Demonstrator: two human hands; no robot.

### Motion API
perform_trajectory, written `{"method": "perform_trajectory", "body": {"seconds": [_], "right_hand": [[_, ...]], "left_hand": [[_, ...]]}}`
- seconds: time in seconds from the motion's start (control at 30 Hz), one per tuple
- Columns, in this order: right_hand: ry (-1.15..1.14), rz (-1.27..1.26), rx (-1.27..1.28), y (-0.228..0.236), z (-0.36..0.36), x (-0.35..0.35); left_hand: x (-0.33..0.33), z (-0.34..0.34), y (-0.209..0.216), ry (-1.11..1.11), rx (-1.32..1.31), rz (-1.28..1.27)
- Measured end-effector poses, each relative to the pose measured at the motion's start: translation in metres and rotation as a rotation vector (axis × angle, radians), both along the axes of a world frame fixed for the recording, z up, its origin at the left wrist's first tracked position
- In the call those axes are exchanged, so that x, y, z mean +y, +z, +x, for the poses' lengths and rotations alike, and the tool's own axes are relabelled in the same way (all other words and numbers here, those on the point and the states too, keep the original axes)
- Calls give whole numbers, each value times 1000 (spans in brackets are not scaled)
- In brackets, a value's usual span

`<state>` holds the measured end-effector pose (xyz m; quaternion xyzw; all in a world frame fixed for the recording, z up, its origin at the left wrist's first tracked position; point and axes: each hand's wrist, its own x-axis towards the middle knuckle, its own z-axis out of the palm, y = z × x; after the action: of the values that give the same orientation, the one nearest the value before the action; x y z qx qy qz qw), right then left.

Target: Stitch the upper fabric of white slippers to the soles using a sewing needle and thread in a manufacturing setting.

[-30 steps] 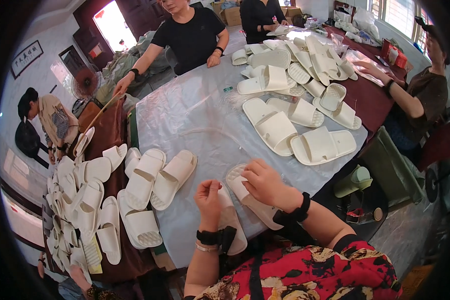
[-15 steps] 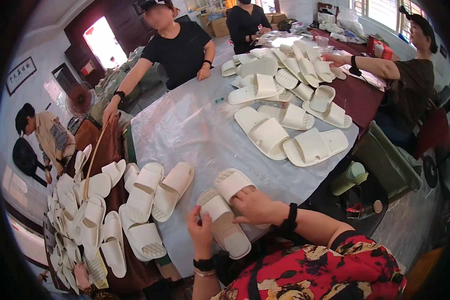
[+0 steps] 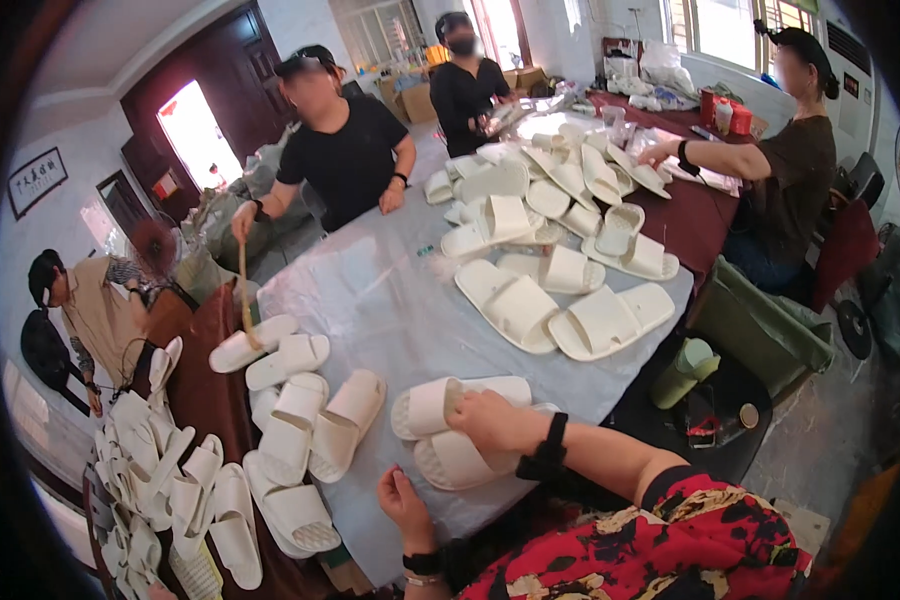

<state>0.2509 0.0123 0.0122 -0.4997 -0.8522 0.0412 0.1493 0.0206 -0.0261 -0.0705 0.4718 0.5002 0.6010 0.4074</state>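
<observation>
Two white slippers lie side by side near the front edge of the table, toes pointing left. My right hand (image 3: 490, 420) grips them at their straps, its fingers curled between the upper slipper (image 3: 432, 405) and the lower slipper (image 3: 455, 462). The hand and wrist cover part of both. My left hand (image 3: 406, 503) is a little to the left and nearer to me, apart from the slippers, fingers raised and holding nothing. Closest to it on the left are more white slippers (image 3: 348, 425) in a group.
A large heap of white slippers (image 3: 530, 190) covers the far right of the plastic-covered table (image 3: 370, 280). More slippers (image 3: 135, 440) pile up at left. Across the table a person in black (image 3: 345, 165) holds a thin stick (image 3: 245, 285). A green cup (image 3: 685, 375) stands at right.
My right hand has turned the pair from upright to sideways. My left hand has come off the slippers toward me. Across the table, the stick now touches two slippers newly at the sheet's left edge.
</observation>
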Motion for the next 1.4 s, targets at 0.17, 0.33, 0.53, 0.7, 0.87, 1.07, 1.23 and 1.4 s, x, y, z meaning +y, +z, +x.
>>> {"method": "perform_trajectory", "body": {"seconds": [0.17,0.33,0.53,0.7,0.87,1.07,1.23,1.4], "right_hand": [[7,118,16,29,10,-12],[137,118,-68,53,25,-44],[181,33,-130,69,84,-47],[-677,756,-257,163,196,2],[-475,1137,150,207,167,-17],[65,453,253,56,66,-26],[208,-12,255,-57,25,-49],[41,109,396,-41,33,-49]], "left_hand": [[7,3,-10,-24,57,-9],[0,15,3,-12,-33,80],[3,10,6,-41,95,89],[1,11,9,-107,95,13],[1,9,-7,-54,69,125],[-10,9,0,-15,113,-41],[-4,7,8,32,12,-19],[9,-5,42,109,-558,-282]]}}
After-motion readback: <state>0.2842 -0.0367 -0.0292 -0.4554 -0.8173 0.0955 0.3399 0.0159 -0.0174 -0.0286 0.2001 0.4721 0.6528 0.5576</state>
